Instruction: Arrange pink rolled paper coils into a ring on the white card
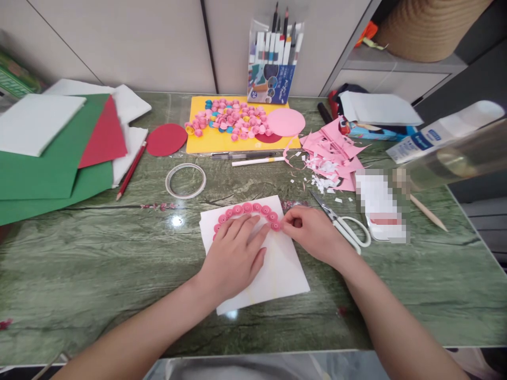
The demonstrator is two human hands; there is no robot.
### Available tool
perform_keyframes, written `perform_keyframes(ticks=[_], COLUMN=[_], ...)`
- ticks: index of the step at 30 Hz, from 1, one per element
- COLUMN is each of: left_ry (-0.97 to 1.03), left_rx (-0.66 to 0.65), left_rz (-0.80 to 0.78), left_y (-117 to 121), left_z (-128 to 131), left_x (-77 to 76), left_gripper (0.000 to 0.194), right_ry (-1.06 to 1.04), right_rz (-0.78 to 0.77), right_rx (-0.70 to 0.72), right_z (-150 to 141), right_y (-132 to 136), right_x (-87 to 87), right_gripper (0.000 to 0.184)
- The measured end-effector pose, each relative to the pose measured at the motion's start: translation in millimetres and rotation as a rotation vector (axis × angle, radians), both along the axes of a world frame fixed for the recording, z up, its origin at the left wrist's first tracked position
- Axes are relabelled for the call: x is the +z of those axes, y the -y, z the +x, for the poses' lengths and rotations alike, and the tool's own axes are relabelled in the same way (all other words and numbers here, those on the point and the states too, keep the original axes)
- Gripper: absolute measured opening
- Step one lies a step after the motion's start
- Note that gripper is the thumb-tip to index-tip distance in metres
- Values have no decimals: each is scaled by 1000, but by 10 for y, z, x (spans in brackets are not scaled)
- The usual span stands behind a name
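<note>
A white sheet of paper [283, 274] lies slightly turned on the table in front of me. Small pink rolled-paper flowers [247, 207] form a curved row along its upper part. My left hand [233, 253] rests flat on the sheet, fingers spread, just below the row and covering part of its left side. At the row's right end, my right hand [304, 227] pinches thumb and forefinger at the edge of the last pink paper flower [275, 226]. White-handled scissors [344, 227] lie beside my right wrist, partly behind it.
A tape roll [185, 181] sits left of the sheet. Behind are more paper flowers on a yellow sheet [198, 142], a marker pack [271, 79] and pink scraps [332, 153]. Coloured sheets [43, 174] lie left; a phone-like blurred object [382, 206] and a bottle [447, 132] stand right.
</note>
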State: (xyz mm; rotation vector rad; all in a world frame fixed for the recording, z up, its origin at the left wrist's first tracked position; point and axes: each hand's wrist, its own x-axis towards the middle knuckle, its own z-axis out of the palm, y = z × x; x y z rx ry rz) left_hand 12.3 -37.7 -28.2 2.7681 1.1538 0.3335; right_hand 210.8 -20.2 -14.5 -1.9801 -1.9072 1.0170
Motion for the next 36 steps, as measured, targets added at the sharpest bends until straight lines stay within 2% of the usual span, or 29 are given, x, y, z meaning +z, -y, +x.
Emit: perform_keyframes(ticks=[7,18,36], left_ry=[-1,12,-14], left_rx=[-10,-10,-9], left_rz=[-46,-26,-44], left_y=[-2,-4,8], left_z=[5,-14,5], left_x=[8,0,-1], left_gripper=[41,38,42], right_ry=[4,-11,54], right_rz=[11,-23,27], right_rx=[8,16,24], right_z=[4,14,-14], right_y=[-6,5,2], right_x=[-1,10,-5], right_gripper=[23,22,23])
